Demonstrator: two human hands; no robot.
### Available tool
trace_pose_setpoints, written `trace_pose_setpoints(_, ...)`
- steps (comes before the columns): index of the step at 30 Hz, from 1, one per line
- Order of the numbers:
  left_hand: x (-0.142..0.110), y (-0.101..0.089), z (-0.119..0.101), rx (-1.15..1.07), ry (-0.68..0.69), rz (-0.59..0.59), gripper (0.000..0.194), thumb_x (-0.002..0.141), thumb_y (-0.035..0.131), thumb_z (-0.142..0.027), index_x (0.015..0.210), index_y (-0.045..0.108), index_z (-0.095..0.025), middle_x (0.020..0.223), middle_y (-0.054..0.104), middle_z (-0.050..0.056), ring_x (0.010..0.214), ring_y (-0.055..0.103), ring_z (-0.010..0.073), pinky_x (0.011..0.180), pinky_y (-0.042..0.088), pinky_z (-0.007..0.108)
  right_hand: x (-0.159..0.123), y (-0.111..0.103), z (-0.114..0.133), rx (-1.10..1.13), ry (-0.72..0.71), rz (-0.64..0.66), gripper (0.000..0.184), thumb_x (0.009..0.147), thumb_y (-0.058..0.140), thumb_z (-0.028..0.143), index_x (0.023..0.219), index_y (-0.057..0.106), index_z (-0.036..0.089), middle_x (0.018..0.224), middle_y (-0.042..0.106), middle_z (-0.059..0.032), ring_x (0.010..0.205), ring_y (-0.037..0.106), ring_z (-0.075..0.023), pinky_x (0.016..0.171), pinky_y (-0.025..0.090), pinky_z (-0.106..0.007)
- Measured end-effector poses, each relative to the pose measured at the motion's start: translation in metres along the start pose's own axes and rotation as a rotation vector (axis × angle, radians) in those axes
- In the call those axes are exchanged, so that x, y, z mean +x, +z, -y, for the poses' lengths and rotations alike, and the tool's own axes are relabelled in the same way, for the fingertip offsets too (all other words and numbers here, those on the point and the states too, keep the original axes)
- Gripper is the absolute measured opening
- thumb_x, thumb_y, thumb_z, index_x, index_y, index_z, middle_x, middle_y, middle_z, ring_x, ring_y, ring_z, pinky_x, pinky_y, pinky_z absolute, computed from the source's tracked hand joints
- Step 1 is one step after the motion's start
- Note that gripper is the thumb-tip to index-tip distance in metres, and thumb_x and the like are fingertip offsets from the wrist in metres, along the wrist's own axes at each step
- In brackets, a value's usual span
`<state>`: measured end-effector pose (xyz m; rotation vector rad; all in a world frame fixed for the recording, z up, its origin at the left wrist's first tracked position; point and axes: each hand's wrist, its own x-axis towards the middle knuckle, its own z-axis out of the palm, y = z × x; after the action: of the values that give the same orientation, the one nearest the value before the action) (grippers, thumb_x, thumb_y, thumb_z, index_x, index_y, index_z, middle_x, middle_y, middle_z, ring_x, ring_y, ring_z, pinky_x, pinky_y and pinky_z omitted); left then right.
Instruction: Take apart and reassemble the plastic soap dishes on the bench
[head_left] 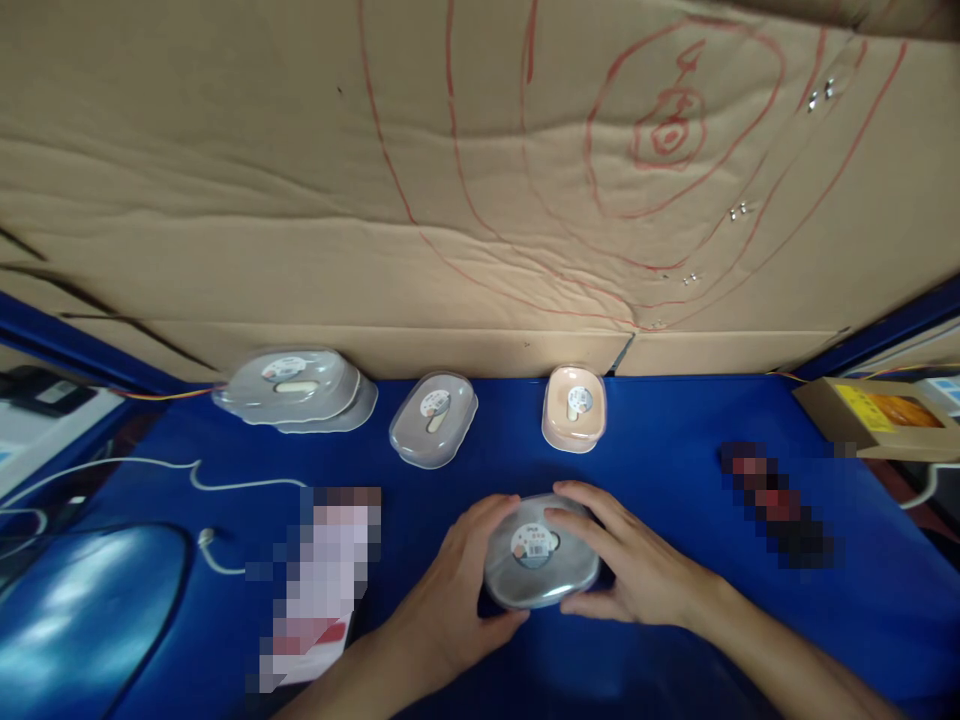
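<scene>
Between my two hands is a grey plastic container (544, 575) with a clear lid, a round label with a barcode and a dark slot. My left hand (469, 570) wraps round its left side, thumb at the near edge and fingers at the far edge. On the opposite side my right hand (630, 560) grips it, with one finger lying over the lid and the thumb low at the near edge. Beyond the hands stand a pink lidded container (574, 410) and a grey lidded container (433, 420), each with a round label.
Stacked grey containers (289, 388) stand at the back left, before a cardboard wall (262, 260) with red rings drawn on it. A pixelated pale object (326, 580) and a white cable (225, 570) lie left. At right are a pixelated dark-red object (776, 505) and a cardboard box (847, 420).
</scene>
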<state>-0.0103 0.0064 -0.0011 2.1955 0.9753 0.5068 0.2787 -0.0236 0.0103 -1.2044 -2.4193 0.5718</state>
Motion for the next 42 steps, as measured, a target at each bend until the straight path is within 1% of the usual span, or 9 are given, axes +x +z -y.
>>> trace_pose_setpoints(5, -0.002, 0.003, 0.003, -0.069, -0.047, 0.044, 0.118, 0.075, 0.086, -0.015, 0.165, 0.012, -0.034, 0.167, 0.041, 0.015, 0.152, 0.046, 0.0372, 0.123, 0.044, 0.061, -0.004, 0.001, -0.002, 0.044, 0.021, 0.014, 0.092, 0.082, 0.087, 0.047, 0.158, 0.042, 0.025, 0.162, 0.043, -0.0188, 0.148, 0.050, -0.0332, 0.120, 0.049, -0.045)
trace_pose_setpoints(10, -0.001, -0.002, 0.004, -0.109, -0.096, 0.048, 0.133, 0.076, 0.094, -0.030, 0.169, -0.001, -0.041, 0.169, 0.039, 0.016, 0.150, 0.049, 0.0404, 0.120, 0.045, 0.067, -0.005, 0.001, -0.007, 0.117, 0.060, -0.016, 0.093, 0.078, 0.088, 0.051, 0.155, 0.043, 0.023, 0.159, 0.046, -0.0193, 0.144, 0.055, -0.0333, 0.117, 0.051, -0.043)
trace_pose_setpoints(17, -0.001, -0.001, 0.006, -0.148, -0.101, 0.028, 0.136, 0.076, 0.096, -0.034, 0.170, -0.002, -0.040, 0.170, 0.039, 0.018, 0.148, 0.052, 0.0419, 0.116, 0.051, 0.065, -0.004, 0.001, -0.009, 0.200, 0.094, -0.065, 0.089, 0.077, 0.086, 0.055, 0.151, 0.045, 0.024, 0.154, 0.050, -0.0183, 0.139, 0.060, -0.0334, 0.113, 0.053, -0.043)
trace_pose_setpoints(22, -0.001, 0.005, 0.008, -0.111, -0.066, 0.041, 0.133, 0.076, 0.095, -0.041, 0.171, 0.002, -0.036, 0.170, 0.038, 0.018, 0.151, 0.047, 0.0422, 0.118, 0.048, 0.065, -0.001, -0.001, -0.014, 0.248, 0.080, -0.148, 0.085, 0.083, 0.081, 0.060, 0.151, 0.044, 0.026, 0.148, 0.055, -0.0173, 0.138, 0.059, -0.0330, 0.111, 0.054, -0.044)
trace_pose_setpoints(25, -0.001, 0.005, 0.009, -0.118, -0.071, 0.057, 0.135, 0.077, 0.094, -0.046, 0.171, -0.002, -0.035, 0.169, 0.037, 0.020, 0.149, 0.049, 0.0417, 0.117, 0.048, 0.065, -0.002, -0.001, -0.017, 0.204, 0.075, -0.185, 0.084, 0.085, 0.080, 0.061, 0.152, 0.044, 0.026, 0.152, 0.053, -0.0174, 0.140, 0.058, -0.0337, 0.113, 0.053, -0.045)
trace_pose_setpoints(30, -0.005, 0.003, 0.006, -0.087, -0.063, 0.057, 0.145, 0.072, 0.098, -0.034, 0.170, -0.009, -0.041, 0.173, 0.028, 0.019, 0.148, 0.049, 0.0449, 0.113, 0.053, 0.065, -0.002, -0.012, -0.024, 0.116, 0.080, -0.326, 0.081, 0.088, 0.077, 0.059, 0.154, 0.044, 0.026, 0.153, 0.051, -0.0169, 0.142, 0.055, -0.0360, 0.115, 0.051, -0.051)
trace_pose_setpoints(35, -0.010, 0.001, -0.004, 0.049, -0.073, 0.147, 0.149, 0.061, 0.099, -0.012, 0.170, 0.003, -0.047, 0.171, 0.032, 0.015, 0.144, 0.053, 0.0453, 0.111, 0.054, 0.066, 0.003, -0.014, -0.034, 0.008, 0.112, -0.333, 0.079, 0.091, 0.078, 0.051, 0.156, 0.040, 0.027, 0.156, 0.047, -0.0184, 0.147, 0.049, -0.0373, 0.118, 0.048, -0.057)
trace_pose_setpoints(39, -0.009, -0.002, -0.009, 0.142, -0.017, 0.197, 0.144, 0.056, 0.106, -0.026, 0.167, 0.018, -0.050, 0.166, 0.041, 0.011, 0.141, 0.055, 0.0449, 0.108, 0.055, 0.066, 0.004, -0.005, -0.033, -0.014, 0.109, -0.222, 0.079, 0.094, 0.076, 0.048, 0.160, 0.037, 0.027, 0.163, 0.040, -0.0193, 0.152, 0.044, -0.0373, 0.120, 0.047, -0.056)
trace_pose_setpoints(42, -0.007, -0.005, -0.009, 0.194, 0.063, 0.184, 0.137, 0.056, 0.106, -0.039, 0.166, 0.024, -0.049, 0.163, 0.046, 0.011, 0.137, 0.056, 0.0430, 0.108, 0.054, 0.065, 0.004, -0.004, -0.032, 0.088, 0.108, -0.204, 0.078, 0.097, 0.073, 0.050, 0.160, 0.034, 0.026, 0.166, 0.035, -0.0197, 0.155, 0.040, -0.0370, 0.122, 0.044, -0.056)
